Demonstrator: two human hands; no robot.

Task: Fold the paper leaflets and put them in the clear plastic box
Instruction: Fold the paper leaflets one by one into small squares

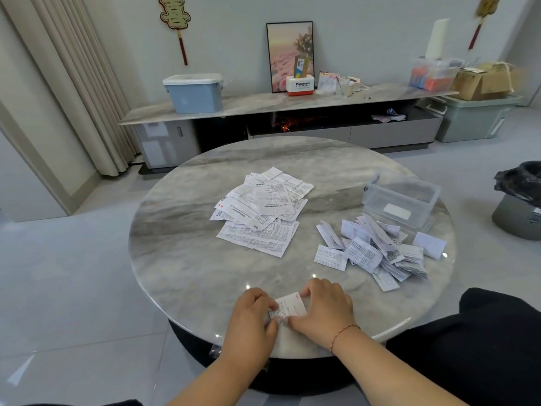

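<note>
Marble-topped and round, the desk (181, 259) is carrying everything. At its near edge a small leaflet (289, 308) is lying flat between both hands, probably so a crease can be pressed in. Left hand (252, 315) is pinching its near-left corner with curled fingers; right hand (325, 310) is arching over the other side, thumb and fingertips gripping its edges. Beyond the hands, unfolded leaflets (260, 209) are waiting; beyond the right hand, folded leaflets (377, 250) are heaped beside the clear plastic box (402, 197), seemingly staged for loading.
</note>
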